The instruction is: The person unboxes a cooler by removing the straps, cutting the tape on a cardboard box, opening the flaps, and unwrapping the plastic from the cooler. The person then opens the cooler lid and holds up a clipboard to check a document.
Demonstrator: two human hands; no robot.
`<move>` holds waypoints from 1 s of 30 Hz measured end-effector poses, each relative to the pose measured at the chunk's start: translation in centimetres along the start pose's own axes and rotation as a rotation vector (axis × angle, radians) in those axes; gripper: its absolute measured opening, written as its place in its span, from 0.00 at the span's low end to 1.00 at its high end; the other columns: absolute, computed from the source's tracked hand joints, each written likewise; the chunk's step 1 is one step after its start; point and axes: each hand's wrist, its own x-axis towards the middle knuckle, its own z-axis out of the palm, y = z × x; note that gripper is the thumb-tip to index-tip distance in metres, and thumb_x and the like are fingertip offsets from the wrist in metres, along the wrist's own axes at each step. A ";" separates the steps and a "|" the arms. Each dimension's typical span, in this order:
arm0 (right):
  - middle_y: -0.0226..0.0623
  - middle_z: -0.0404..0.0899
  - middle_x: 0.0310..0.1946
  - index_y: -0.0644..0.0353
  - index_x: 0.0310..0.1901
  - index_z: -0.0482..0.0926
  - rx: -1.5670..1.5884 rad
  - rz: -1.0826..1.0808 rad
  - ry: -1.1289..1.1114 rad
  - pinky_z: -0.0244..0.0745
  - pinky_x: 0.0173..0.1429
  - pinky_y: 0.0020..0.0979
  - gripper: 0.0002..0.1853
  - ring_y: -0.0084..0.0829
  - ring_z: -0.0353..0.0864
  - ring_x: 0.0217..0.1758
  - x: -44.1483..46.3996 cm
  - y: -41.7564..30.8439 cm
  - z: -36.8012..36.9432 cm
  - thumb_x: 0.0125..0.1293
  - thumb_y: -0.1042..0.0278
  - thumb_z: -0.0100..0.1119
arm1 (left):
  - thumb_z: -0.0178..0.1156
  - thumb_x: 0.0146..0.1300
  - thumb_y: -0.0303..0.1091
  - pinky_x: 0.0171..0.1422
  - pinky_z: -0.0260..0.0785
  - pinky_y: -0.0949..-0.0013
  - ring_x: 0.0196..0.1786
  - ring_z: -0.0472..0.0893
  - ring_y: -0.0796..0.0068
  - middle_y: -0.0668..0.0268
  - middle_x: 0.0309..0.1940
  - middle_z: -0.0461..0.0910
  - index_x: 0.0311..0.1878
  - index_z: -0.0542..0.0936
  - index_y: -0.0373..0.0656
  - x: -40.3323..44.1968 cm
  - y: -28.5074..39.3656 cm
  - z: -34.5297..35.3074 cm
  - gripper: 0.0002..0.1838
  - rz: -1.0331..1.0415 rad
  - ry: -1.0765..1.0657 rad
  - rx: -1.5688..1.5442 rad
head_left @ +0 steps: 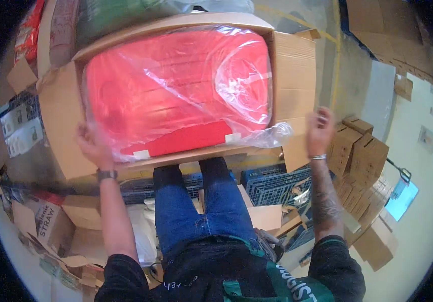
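A large red item [176, 75] wrapped in clear plastic fills an open cardboard box [294, 75] in front of me. The box flaps are spread outward at left and right. My left hand [95, 145] is over the box's near left corner, by the plastic; it is blurred, and its grip cannot be made out. To the right, my right hand [320, 132] is beside the right flap, its fingers curled and blurred. A bunched end of the plastic [277, 135] lies at the near right corner of the box.
Stacked cardboard boxes [347, 146] stand at the right, near a blue-lit screen [402, 199]. Blue crates [267, 181] are behind my legs. An open carton [83, 226] sits at the lower left, with white jugs [24, 136] above it.
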 end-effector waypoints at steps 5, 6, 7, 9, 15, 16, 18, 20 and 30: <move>0.48 0.80 0.45 0.58 0.53 0.78 -0.576 -0.487 -0.470 0.78 0.52 0.49 0.29 0.49 0.83 0.50 -7.5 -3.1 10.9 0.62 0.43 0.70 | 0.71 0.61 0.58 0.79 0.58 0.42 0.76 0.68 0.44 0.48 0.73 0.70 0.74 0.71 0.44 -7.4 8.1 11.6 0.43 0.685 -0.629 0.266; 0.46 0.79 0.44 0.58 0.50 0.77 -0.616 -0.613 -0.334 0.79 0.49 0.48 0.27 0.49 0.83 0.47 -7.8 -1.8 12.6 0.63 0.43 0.69 | 0.70 0.60 0.61 0.80 0.54 0.39 0.78 0.64 0.44 0.50 0.75 0.67 0.75 0.70 0.48 -8.1 8.6 13.8 0.45 0.701 -0.631 0.352; 0.45 0.80 0.42 0.57 0.48 0.76 -0.609 -0.582 -0.418 0.80 0.45 0.48 0.24 0.49 0.84 0.44 -8.2 0.2 14.0 0.65 0.44 0.66 | 0.69 0.58 0.64 0.81 0.50 0.36 0.80 0.61 0.44 0.53 0.78 0.64 0.77 0.69 0.51 -8.8 8.9 15.6 0.47 0.712 -0.638 0.441; 0.45 0.82 0.39 0.56 0.44 0.74 -0.587 -0.513 -0.594 0.81 0.37 0.47 0.20 0.49 0.86 0.39 -8.5 3.3 15.7 0.70 0.45 0.62 | 0.67 0.57 0.67 0.82 0.45 0.32 0.83 0.56 0.44 0.58 0.82 0.59 0.80 0.66 0.59 -9.2 8.6 17.6 0.49 0.719 -0.647 0.579; 0.44 0.84 0.28 0.54 0.42 0.73 -0.417 -0.490 -0.920 0.79 0.30 0.53 0.12 0.51 0.86 0.29 -4.5 7.6 8.4 0.78 0.54 0.51 | 0.65 0.58 0.67 0.84 0.38 0.33 0.85 0.50 0.46 0.60 0.84 0.56 0.78 0.69 0.59 -9.1 8.4 18.2 0.46 0.661 -0.702 0.805; 0.44 0.84 0.28 0.54 0.41 0.74 -0.447 -0.464 -0.947 0.79 0.31 0.53 0.12 0.51 0.86 0.30 -4.6 8.3 6.5 0.77 0.55 0.52 | 0.65 0.59 0.66 0.84 0.38 0.32 0.85 0.50 0.46 0.60 0.83 0.56 0.78 0.70 0.59 -9.2 7.5 17.8 0.45 0.667 -0.695 0.812; 0.46 0.83 0.27 0.55 0.38 0.74 -0.374 -0.404 -0.839 0.78 0.31 0.53 0.13 0.53 0.85 0.30 -4.4 10.7 4.5 0.78 0.56 0.53 | 0.65 0.60 0.65 0.84 0.38 0.32 0.85 0.50 0.46 0.60 0.83 0.57 0.77 0.71 0.60 -8.8 6.8 18.0 0.43 0.676 -0.672 0.833; 0.49 0.81 0.26 0.56 0.36 0.74 -0.321 -0.283 -0.704 0.77 0.32 0.52 0.14 0.55 0.83 0.30 -6.0 12.5 3.5 0.78 0.57 0.53 | 0.65 0.60 0.64 0.84 0.38 0.33 0.85 0.50 0.46 0.60 0.83 0.58 0.77 0.71 0.60 -8.3 6.2 17.5 0.42 0.680 -0.676 0.883; 0.54 0.78 0.44 0.59 0.47 0.75 -0.184 -0.018 -0.235 0.72 0.52 0.50 0.12 0.54 0.78 0.51 -5.9 8.7 2.7 0.72 0.59 0.58 | 0.68 0.56 0.66 0.81 0.45 0.34 0.80 0.59 0.41 0.53 0.78 0.63 0.76 0.69 0.51 -8.7 8.8 17.7 0.48 0.830 -0.579 0.499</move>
